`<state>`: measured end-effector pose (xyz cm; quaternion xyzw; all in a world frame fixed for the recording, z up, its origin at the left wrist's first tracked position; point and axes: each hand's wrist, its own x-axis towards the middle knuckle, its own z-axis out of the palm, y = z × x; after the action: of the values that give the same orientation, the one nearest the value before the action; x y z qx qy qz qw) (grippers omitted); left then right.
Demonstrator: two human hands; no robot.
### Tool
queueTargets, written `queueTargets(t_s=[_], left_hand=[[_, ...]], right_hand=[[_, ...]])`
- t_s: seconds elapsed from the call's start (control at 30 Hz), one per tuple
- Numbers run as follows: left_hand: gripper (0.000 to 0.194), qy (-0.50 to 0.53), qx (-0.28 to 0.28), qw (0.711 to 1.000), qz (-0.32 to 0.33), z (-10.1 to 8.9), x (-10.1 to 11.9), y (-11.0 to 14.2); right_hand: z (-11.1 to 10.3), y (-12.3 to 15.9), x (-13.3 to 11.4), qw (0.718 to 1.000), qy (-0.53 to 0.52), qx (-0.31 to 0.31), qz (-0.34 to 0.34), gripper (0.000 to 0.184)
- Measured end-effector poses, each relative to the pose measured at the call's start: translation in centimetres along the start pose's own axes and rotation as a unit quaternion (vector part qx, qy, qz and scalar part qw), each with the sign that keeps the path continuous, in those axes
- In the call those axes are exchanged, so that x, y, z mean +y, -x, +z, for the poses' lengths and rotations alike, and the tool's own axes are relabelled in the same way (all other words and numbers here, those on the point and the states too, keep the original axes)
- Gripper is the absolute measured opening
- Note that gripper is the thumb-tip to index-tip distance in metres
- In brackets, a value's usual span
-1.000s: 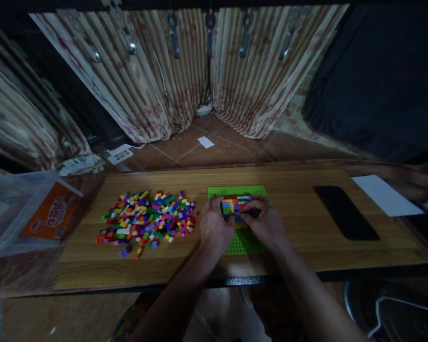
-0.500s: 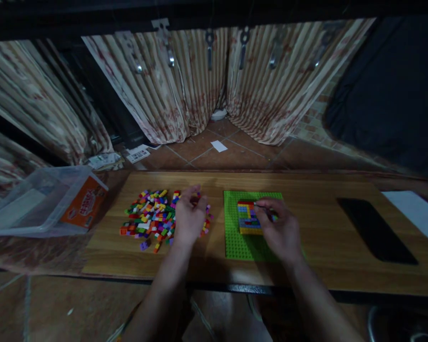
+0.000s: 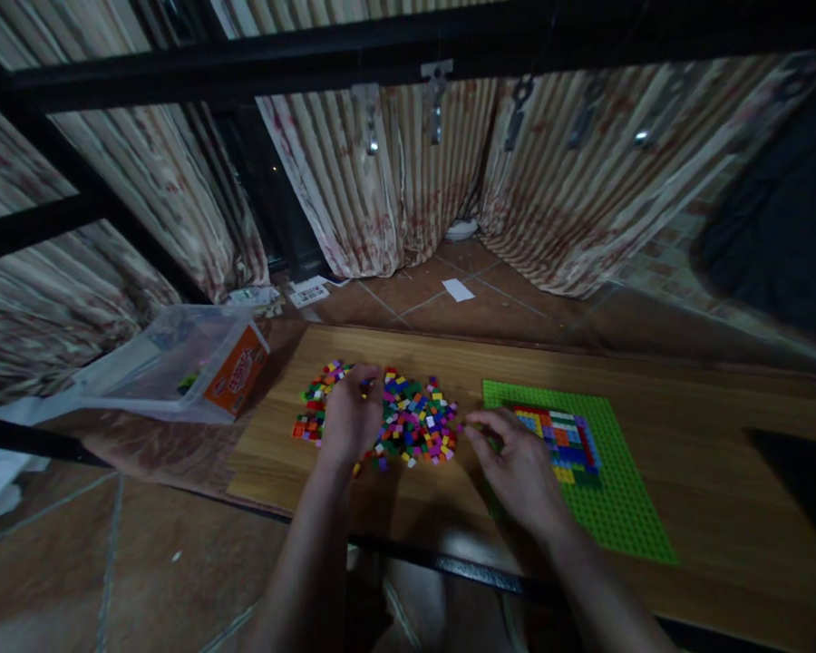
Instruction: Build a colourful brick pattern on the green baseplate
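A spread of small, many-coloured toy building bricks (image 3: 418,422) lies on the wooden table. Over its left part hovers my left hand (image 3: 350,417), fingers curved with a gap at the thumb; any brick under it is hidden. My right hand (image 3: 520,462) is between the spread and the green baseplate (image 3: 629,508), thumb and forefinger slightly apart near a magenta brick at the spread's right edge. I see no brick held in it. Low rows of red, white, blue, purple and yellow bricks (image 3: 566,440) are fixed on the baseplate, partly behind my right hand.
Left of the wooden table (image 3: 272,453) stands a clear plastic box (image 3: 156,404) with an orange label. A flat black object (image 3: 799,481) lies at the table's right. Striped curtains (image 3: 381,199) hang behind, and a white paper (image 3: 458,289) is on the tiled floor.
My view has turned left, so the table sits further right. My right hand has left the built bricks and moved left toward the loose ones. My left hand has shifted left over the spread.
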<state>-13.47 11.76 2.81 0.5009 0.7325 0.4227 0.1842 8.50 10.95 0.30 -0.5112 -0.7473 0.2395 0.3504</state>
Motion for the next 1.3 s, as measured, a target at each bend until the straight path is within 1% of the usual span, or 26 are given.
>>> queueTargets(t_s=[0.1,0.23,0.47,0.57,0.7,0.83,0.9,1.0,1.07,1.13,1.23,1.3], left_hand=[[0.026,-0.018,-0.004,1.000,-0.016,-0.9,0.0,0.1],[0.030,-0.021,-0.001,0.999,-0.032,-1.9,-0.4,0.1],[0.027,-0.042,-0.018,0.999,-0.016,-2.8,-1.3,0.3],[0.026,-0.041,-0.034,0.998,-0.018,-3.1,-1.4,0.4],[0.025,-0.052,-0.040,0.997,-0.029,-3.6,-1.7,0.2],[0.025,-0.044,-0.041,0.998,-0.035,-4.1,-1.8,0.0],[0.024,-0.040,-0.046,0.997,-0.037,-4.2,-1.7,0.1],[0.024,-0.019,-0.053,0.998,-0.031,-3.8,-1.4,0.3],[0.024,0.033,-0.064,0.997,-0.025,-3.2,-1.1,0.7],[0.025,0.110,-0.092,0.989,-0.025,-2.2,-0.6,1.2],[0.025,0.219,-0.152,0.963,-0.048,-0.7,0.1,1.9],[0.020,0.270,-0.175,0.944,-0.073,0.2,0.5,2.2]], right_hand=[[1.1,-0.3,-0.3,1.000,0.005,-0.012,-0.012,0.020],[2.4,-1.5,-0.4,0.999,0.031,-0.008,-0.037,0.024],[4.9,-5.7,-0.5,0.995,0.058,0.000,-0.082,0.033],[5.9,-6.9,-0.1,0.993,0.083,-0.018,-0.086,0.033],[6.7,-7.4,0.4,0.988,0.107,-0.064,-0.091,0.030],[6.6,-7.3,0.4,0.985,0.101,-0.094,-0.103,0.021],[6.3,-7.2,0.2,0.987,0.092,-0.087,-0.102,0.018],[5.7,-6.9,-0.5,0.991,0.074,-0.058,-0.099,0.016],[5.0,-6.4,-1.2,0.992,0.053,-0.042,-0.106,0.015],[4.3,-5.7,-2.1,0.992,0.029,-0.032,-0.116,0.015],[3.5,-4.3,-3.1,0.993,0.010,-0.028,-0.114,0.015],[3.0,-3.2,-3.5,0.995,0.002,-0.024,-0.098,0.016]])
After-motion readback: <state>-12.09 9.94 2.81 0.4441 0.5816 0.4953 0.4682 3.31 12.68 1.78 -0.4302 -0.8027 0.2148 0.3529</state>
